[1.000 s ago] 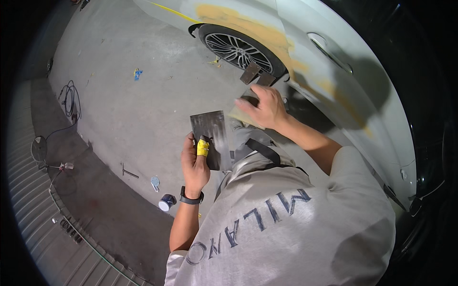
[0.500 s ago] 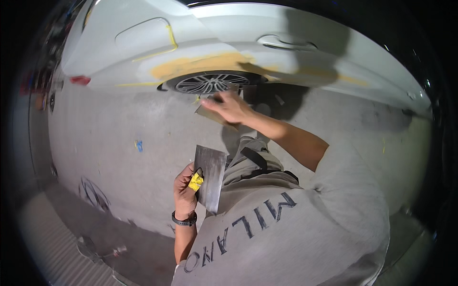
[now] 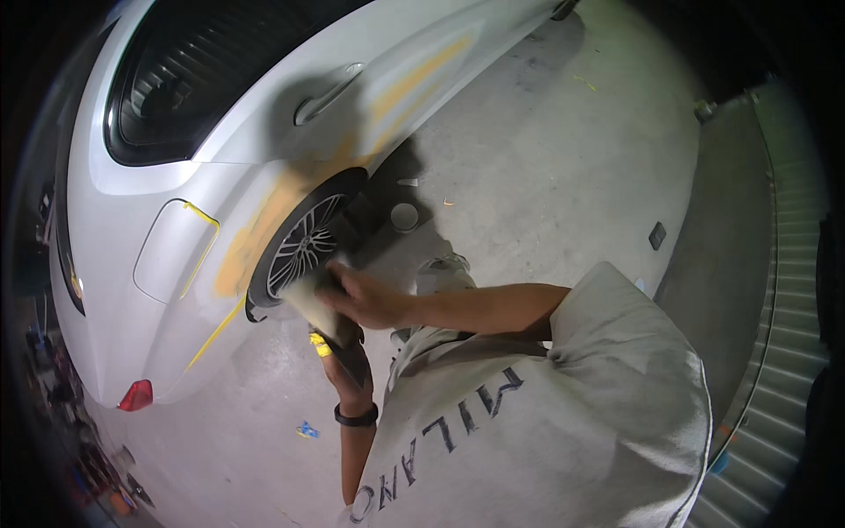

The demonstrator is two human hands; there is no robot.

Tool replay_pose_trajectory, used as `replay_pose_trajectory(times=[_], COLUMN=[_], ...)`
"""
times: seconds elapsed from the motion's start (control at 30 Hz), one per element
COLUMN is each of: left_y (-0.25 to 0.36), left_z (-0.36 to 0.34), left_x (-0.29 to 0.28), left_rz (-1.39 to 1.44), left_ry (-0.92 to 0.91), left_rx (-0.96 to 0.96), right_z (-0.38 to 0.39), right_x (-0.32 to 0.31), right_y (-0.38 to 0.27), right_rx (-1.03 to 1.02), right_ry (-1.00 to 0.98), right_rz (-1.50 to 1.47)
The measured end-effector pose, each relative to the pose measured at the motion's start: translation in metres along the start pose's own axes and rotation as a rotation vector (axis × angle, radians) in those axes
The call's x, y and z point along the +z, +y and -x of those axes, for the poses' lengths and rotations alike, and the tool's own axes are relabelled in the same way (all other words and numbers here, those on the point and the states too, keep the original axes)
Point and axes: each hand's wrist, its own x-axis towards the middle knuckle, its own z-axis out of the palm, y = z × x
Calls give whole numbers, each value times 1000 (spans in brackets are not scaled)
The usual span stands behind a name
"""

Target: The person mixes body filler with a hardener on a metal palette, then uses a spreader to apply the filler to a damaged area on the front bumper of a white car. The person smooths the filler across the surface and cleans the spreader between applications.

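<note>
My right hand is closed on a pale flat spreader, smeared by motion, just in front of the rear wheel of a white car. Below it, my left hand grips a flat metal plate, seen far more plainly half a second ago; my right hand and the spreader now cover much of it. A crumpled yellow piece shows at the left fingers. Orange-yellow filler coats the car's wheel arch and runs along the lower door.
Yellow tape marks the bumper, with more by the fuel flap. On the concrete floor lie a round pale lid-like thing, a blue scrap and a small dark block. A ribbed shutter stands at the right.
The view has turned, so the car now slants across the left side. My hands have come together, the right one with its spreader now over the left one's plate.
</note>
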Motion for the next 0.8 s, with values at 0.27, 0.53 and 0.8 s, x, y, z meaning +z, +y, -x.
replay_pose_trajectory(times=[0.27, 0.53, 0.8], left_y=[9, 9, 30], left_z=[29, 3, 16], left_x=[-25, -53, 39], left_rz=[54, -856, -397], left_ry=[-320, -351, 135], left_rx=[-50, 123, -283], right_z=[75, 127, 93], right_x=[17, 11, -93], right_y=[-54, -73, -22], right_rx=[57, -821, -925], right_ry=[67, -124, -198], right_rz=[226, 541, 749])
